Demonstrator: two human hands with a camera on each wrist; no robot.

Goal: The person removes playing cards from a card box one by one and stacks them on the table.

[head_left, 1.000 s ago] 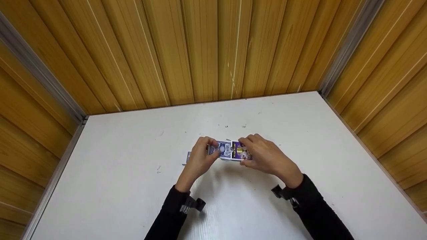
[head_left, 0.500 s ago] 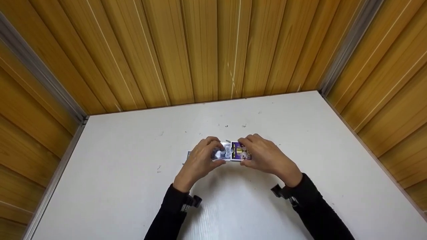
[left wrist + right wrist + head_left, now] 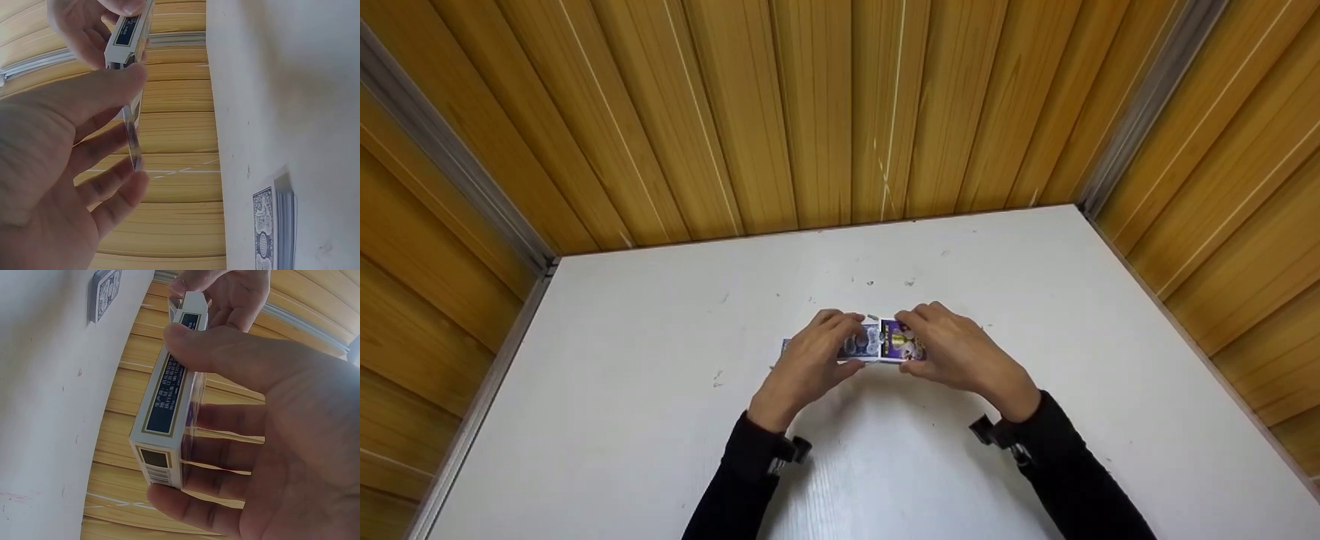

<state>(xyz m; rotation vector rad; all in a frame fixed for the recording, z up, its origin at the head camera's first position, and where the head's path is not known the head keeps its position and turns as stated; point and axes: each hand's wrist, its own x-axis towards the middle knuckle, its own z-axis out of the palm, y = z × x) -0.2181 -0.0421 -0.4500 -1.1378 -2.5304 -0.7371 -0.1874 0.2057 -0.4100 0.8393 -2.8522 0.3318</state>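
Purple box [image 3: 898, 341] is pinched by right hand [image 3: 952, 346], blue-patterned card [image 3: 872, 342] by left hand [image 3: 810, 358].

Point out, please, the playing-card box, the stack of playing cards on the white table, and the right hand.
Playing-card box [image 3: 167, 391]: right wrist view, on its dark side label.
Stack of playing cards [image 3: 265, 232]: left wrist view, on its patterned top.
Right hand [image 3: 958, 350]: head view, on its back.
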